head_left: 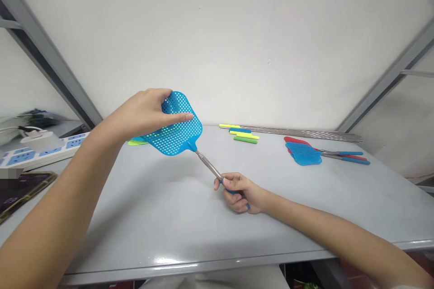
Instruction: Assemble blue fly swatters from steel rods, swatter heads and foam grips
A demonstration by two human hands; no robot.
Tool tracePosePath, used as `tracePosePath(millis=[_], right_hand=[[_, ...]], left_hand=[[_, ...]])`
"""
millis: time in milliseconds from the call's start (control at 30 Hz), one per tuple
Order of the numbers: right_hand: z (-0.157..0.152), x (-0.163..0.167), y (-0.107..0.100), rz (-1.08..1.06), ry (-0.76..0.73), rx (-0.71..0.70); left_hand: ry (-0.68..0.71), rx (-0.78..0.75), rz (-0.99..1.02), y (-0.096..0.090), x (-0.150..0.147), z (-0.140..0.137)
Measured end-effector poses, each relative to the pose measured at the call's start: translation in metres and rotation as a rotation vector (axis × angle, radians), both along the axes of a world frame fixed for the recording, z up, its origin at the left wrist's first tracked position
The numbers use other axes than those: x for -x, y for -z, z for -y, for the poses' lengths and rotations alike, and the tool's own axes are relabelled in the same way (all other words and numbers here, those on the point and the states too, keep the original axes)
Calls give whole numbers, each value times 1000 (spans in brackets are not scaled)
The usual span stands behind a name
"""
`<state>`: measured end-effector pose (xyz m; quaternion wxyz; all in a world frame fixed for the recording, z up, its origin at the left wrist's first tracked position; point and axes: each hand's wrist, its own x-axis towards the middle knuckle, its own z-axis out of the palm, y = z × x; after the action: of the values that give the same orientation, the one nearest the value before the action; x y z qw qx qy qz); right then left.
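A blue fly swatter [176, 137] is held up over the grey table [152, 216], its perforated head tilted up to the left. My right hand [239, 192] is wrapped round its blue handle, below the short metal shaft. With thumb and fingers my left hand [149, 110] grips the mesh head, thumb on the near face; the fingers behind are partly hidden. Under and behind that head, a yellow-green piece [137, 142] peeks out, mostly covered.
At right lie blue fly swatters [303, 153] and a red one [293, 140]. Several metal rods [305, 133] lie along the wall, beside yellow, blue and green handle sleeves [246, 140]. At left are a power strip [71, 144], a white plug adapter [40, 141] and a phone [23, 194].
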<state>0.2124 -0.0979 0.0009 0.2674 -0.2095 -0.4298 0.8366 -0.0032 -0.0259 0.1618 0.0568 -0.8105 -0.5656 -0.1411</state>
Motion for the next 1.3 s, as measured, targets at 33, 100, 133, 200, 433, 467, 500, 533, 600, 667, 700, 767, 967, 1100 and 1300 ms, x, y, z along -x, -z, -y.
tracePosePath(millis=[33, 100, 133, 200, 433, 467, 500, 533, 600, 667, 700, 767, 967, 1100, 1300], right_hand=[[-1, -1, 1, -24, -14, 0], [-2, -2, 3, -64, -42, 5], [-3, -2, 4, -81, -55, 10], [-3, -4, 6, -108, -81, 18], [-4, -6, 9, -102, -102, 29], [-4, -6, 9, -93, -92, 29], [-3, -6, 9, -84, -83, 28], [-3, -6, 9, -74, -75, 29], [-2, -6, 8, -56, -62, 34], [-2, -6, 8, -43, -48, 43], [-1, -5, 8, -38, -44, 46], [-1, -5, 8, -31, -38, 50], [0, -4, 6, -11, -32, 75], [0, -3, 5, -11, -28, 77], [0, -2, 5, 28, -21, 91]], left_hand=[[20, -35, 13, 0, -1, 1], [53, -87, 38, -1, -3, 3], [65, -105, 49, -1, -3, 4], [96, -117, 79, -1, -5, 6], [130, -79, 125, -1, -6, 10], [123, -78, 121, -2, -7, 10], [123, -69, 123, -2, -7, 11], [122, -56, 126, -2, -8, 11], [112, -35, 139, -1, -9, 10], [77, -17, 156, 1, -9, 9], [58, -4, 163, 1, -9, 8], [26, 22, 177, 2, -9, 7], [-5, 33, 153, 3, -10, 7], [-20, 39, 139, 3, -11, 7], [-19, 40, 125, 5, -10, 5]])
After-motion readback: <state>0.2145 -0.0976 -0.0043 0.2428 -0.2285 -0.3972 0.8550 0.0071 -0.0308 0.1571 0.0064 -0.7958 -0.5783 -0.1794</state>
